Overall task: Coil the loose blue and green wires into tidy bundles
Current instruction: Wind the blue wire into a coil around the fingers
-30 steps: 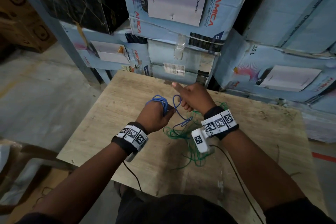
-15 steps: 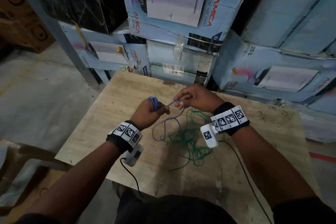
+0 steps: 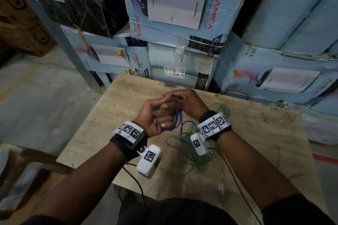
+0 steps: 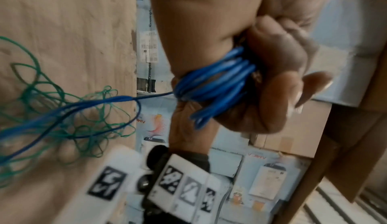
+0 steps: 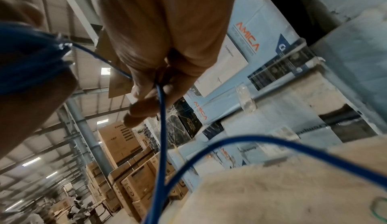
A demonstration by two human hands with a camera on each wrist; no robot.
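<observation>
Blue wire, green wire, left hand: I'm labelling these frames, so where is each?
blue wire (image 4: 217,80), left wrist view, on the coiled loops in the fist.
green wire (image 3: 196,160), head view, on the loose tangle on the table.
left hand (image 3: 155,117), head view, on the back of the fist.

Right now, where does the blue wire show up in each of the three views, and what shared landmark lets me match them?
Head: blue wire at centre, coiled in the left hand, slack trailing to the table.
Left wrist: right of centre, loops gripped in the fist, a strand running left over the green wire.
Right wrist: a strand drops from the right hand at centre; coil at left edge.
Shared landmark: the AMICA box.
</observation>
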